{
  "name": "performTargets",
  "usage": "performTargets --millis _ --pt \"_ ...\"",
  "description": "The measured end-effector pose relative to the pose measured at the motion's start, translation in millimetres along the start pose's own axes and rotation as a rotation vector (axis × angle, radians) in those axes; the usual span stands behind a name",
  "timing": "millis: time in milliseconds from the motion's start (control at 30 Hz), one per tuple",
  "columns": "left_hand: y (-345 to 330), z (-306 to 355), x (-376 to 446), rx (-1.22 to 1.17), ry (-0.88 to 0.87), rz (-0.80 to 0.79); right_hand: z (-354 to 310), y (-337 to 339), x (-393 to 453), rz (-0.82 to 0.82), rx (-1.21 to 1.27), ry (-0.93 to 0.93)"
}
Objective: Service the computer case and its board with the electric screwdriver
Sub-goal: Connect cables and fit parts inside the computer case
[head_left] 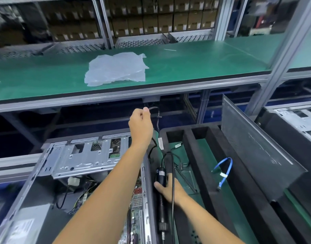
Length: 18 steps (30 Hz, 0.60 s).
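An open computer case (45, 173) lies at the lower left, its silver drive cage (84, 159) on top and the green board (136, 205) showing beside my left forearm. My left hand (141, 125) is raised above the case's far right corner and pinches a thin bundle of dark wires (153, 108) under the shelf edge. My right hand (168, 188) grips the black electric screwdriver (161, 191), which points down along the case's right wall, its cord (172, 173) looping over my wrist.
A black foam tray (211, 155) sits to the right, holding a blue cable (223, 170) and a leaning dark side panel (253, 147). Another case (292, 118) stands far right. A green shelf (186, 67) above carries a plastic bag (116, 68).
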<state>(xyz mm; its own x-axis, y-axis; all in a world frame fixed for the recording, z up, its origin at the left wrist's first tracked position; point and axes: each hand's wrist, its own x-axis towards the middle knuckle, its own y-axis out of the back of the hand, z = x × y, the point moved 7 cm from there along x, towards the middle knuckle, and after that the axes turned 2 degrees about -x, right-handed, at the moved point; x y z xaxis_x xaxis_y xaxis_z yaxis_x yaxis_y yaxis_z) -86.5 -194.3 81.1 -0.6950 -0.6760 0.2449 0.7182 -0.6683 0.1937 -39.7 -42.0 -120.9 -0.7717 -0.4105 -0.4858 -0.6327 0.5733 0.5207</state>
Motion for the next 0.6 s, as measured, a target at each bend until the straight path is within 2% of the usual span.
performTargets --millis 133,267,333,400,433,500,533,600 --pt "-1 -6 2 -0.093 0.086 -0.051 7 5 -1 -0.061 0.06 0.035" --pt "2 -10 2 -0.17 0.171 -0.059 37 13 -1 -0.124 0.604 -0.132" --pt "3 -11 0 -0.187 0.187 -0.064 49 19 -4 -0.003 0.922 -0.282" --pt "4 -11 -1 -0.196 0.189 -0.065 54 29 -8 0.21 1.095 -0.356" --pt "4 -11 -2 -0.2 0.19 -0.067 53 35 -9 0.308 1.068 -0.35" --pt "4 -12 -3 -0.211 0.196 -0.073 44 47 -12 0.421 0.814 -0.265" --pt "4 -12 -4 -0.217 0.202 -0.08 35 49 -14 0.417 0.661 -0.189" --pt "2 -14 -6 -0.225 0.209 -0.098 16 40 -16 0.292 0.425 -0.06"
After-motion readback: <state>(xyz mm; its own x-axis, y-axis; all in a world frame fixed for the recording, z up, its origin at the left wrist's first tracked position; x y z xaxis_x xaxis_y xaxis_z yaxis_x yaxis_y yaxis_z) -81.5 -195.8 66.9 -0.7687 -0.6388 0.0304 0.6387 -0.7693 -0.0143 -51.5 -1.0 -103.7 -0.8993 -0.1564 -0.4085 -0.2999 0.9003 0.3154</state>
